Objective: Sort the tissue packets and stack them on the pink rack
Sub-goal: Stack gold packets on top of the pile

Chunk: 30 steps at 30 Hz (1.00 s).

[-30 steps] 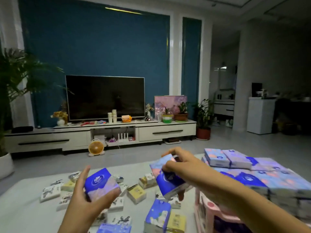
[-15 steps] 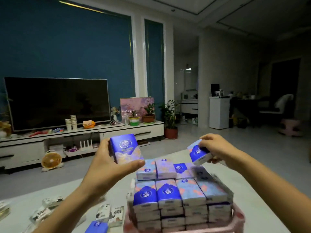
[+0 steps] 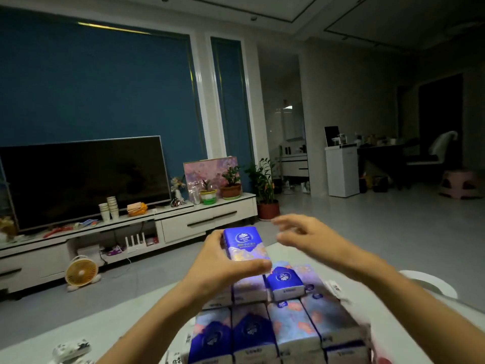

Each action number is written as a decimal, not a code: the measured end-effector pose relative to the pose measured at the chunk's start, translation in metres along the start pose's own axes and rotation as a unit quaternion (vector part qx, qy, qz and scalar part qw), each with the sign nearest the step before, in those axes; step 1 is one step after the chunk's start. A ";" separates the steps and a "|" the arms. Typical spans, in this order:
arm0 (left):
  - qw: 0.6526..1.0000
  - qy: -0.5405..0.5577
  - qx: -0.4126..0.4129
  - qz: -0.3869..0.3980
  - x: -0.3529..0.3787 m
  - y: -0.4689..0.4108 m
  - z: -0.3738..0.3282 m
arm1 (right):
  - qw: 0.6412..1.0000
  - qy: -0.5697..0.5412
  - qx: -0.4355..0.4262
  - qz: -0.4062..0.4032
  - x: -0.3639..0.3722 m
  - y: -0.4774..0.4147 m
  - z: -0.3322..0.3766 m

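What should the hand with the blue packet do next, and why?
Probably lower the packet onto the stack, left of the top packet. The left hand grips it just above the stack, that spot looks free, and the right hand is empty.

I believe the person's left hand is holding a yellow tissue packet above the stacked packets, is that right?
Not quite: the head view shows the left hand holding a blue tissue packet, not a yellow one, above the stacked packets.
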<state>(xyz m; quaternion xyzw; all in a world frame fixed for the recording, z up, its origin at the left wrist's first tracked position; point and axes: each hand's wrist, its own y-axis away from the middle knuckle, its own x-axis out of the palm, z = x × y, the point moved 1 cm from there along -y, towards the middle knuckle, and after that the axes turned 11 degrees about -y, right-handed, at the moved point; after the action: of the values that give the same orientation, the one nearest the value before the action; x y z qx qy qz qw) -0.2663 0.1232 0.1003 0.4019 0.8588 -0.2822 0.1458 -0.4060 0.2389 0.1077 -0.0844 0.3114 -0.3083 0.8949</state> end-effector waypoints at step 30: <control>0.860 -0.461 0.052 0.211 0.028 -0.036 0.030 | 0.976 -0.083 0.133 0.150 -0.028 0.013 -0.082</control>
<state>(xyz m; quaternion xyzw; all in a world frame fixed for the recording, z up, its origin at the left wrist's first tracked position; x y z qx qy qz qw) -0.3112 0.1031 0.0763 0.4050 0.5719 -0.4422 0.5599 -0.4668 0.2695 0.0530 0.0579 0.2012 -0.2012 0.9569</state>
